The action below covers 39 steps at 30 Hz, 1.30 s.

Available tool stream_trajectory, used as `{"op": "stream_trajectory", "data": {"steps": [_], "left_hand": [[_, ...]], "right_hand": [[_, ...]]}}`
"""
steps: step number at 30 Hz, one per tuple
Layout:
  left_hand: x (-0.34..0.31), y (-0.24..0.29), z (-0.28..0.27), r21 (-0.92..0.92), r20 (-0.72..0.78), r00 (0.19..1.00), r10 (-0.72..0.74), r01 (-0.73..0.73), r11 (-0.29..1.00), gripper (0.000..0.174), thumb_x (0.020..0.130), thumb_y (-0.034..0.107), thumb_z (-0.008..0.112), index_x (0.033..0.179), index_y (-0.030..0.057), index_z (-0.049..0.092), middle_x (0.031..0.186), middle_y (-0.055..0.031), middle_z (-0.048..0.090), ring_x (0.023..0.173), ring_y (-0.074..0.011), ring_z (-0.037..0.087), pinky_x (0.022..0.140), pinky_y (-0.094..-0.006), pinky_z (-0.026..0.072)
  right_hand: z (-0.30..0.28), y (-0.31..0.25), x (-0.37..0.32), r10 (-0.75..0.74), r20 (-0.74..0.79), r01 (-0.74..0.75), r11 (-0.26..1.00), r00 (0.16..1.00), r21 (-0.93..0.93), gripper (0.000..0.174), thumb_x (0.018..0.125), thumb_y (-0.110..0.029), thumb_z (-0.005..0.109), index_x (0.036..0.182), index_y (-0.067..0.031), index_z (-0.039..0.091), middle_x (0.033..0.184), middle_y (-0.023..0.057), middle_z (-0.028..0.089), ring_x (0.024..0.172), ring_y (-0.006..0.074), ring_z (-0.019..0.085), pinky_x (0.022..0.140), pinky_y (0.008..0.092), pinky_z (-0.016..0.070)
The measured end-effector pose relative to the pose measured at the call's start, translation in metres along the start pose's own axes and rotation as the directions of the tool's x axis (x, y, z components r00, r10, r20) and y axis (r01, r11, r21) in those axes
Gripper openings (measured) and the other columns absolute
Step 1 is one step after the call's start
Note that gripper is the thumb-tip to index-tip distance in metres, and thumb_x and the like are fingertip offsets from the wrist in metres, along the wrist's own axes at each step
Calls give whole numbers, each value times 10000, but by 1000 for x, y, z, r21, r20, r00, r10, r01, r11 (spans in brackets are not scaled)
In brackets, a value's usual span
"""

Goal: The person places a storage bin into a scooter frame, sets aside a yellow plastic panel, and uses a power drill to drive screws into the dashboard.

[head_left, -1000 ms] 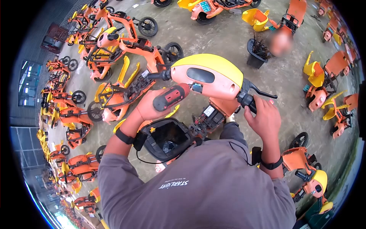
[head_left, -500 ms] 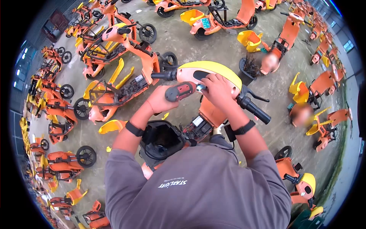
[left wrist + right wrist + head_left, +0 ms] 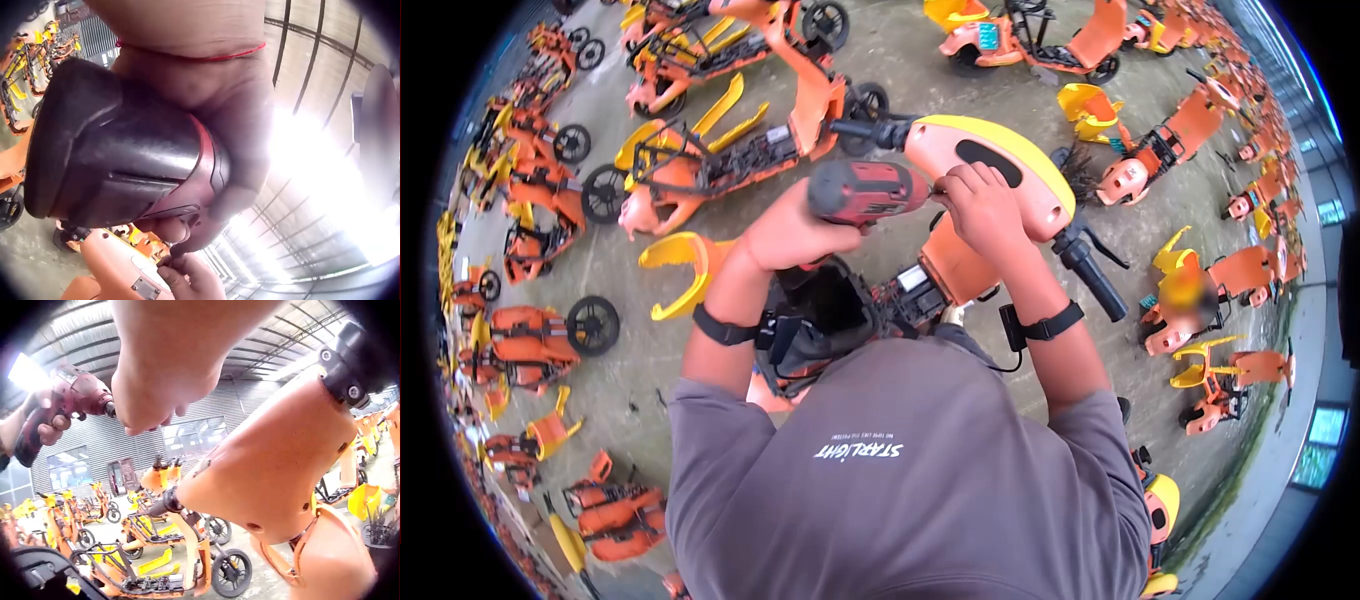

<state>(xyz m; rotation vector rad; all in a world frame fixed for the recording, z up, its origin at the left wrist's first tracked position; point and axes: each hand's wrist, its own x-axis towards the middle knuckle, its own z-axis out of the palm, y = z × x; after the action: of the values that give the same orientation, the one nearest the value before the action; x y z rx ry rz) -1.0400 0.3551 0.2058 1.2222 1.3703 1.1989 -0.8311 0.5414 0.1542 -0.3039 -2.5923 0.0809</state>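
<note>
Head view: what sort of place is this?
Probably a scooter repair or dismantling shed: many part-stripped orange scooters stand around on a concrete-like floor, the left hand holds a red power tool, and a ribbed metal roof spans overhead.

Even daylight fills the head view, its edges bowed by fisheye distortion into a black rim. In the left wrist view, white glare washes out the roof [image 3: 300,94] and the drill [image 3: 131,150] looks dark and soft.
</note>
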Motion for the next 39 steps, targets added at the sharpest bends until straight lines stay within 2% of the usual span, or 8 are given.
{"op": "stream_trajectory", "data": {"steps": [5,14,17,19,22,27,33,39], "left_hand": [[-87,17,-7,-47,-113,962,-249,246,968,462,723,33,684,1178,12,608,936,-19,663,812,-94,601,716,-277,516],[-188,-12,20,-427,-366,830,-420,251,869,422,756,-15,639,1176,-18,598,943,-71,667,792,-133,635,689,-291,535],[-208,-8,30,-449,-406,807,-429,233,863,406,763,-21,639,1167,-12,598,946,-78,669,811,-142,648,683,-292,544],[-230,1,33,-331,-550,745,-377,220,918,405,762,-30,642,1164,-4,607,950,-82,673,813,-153,654,688,-294,547],[-255,5,23,-462,-624,664,-412,111,880,410,708,-57,625,1116,-18,630,931,-100,679,823,-179,656,703,-324,550],[-241,-5,17,-344,-705,590,-394,201,917,467,722,10,626,1186,-31,594,981,-121,665,761,-195,646,699,-328,536],[-211,-25,24,-308,-581,715,-388,248,918,433,741,-45,637,1172,-5,614,959,-66,678,822,-145,642,716,-304,539],[-157,-42,36,-358,-400,815,-420,284,890,490,706,-32,655,1193,-4,612,953,-45,679,864,-123,628,736,-292,537]], "right_hand": [[32,-42,7,-180,23,172,964,983,202,159,805,-131,672,944,-67,628,931,60,615,905,262,597,810,390,474],[75,-98,8,-439,-33,415,819,898,397,212,767,-156,615,962,-73,610,899,83,593,904,274,604,828,383,505],[117,-78,-9,-228,251,116,913,941,392,173,754,-54,649,926,-34,656,917,121,629,915,327,610,813,422,500],[129,-42,-32,-20,194,-62,911,981,408,102,846,-140,649,884,-50,676,886,130,627,946,326,611,830,417,504],[120,-34,-37,5,464,-263,828,886,494,159,864,-189,670,945,-52,686,926,128,647,964,335,619,850,416,506],[140,-97,-17,-137,506,-254,737,851,627,259,856,-239,699,1051,-71,684,994,136,662,968,346,631,856,423,510],[126,-79,-19,-2,590,-362,788,807,498,356,858,-263,711,1162,-81,673,1078,140,683,963,310,655,851,398,519],[50,-21,-58,486,528,-715,404,696,570,321,932,-238,658,1148,0,657,910,101,687,789,180,649,746,334,534]]}}
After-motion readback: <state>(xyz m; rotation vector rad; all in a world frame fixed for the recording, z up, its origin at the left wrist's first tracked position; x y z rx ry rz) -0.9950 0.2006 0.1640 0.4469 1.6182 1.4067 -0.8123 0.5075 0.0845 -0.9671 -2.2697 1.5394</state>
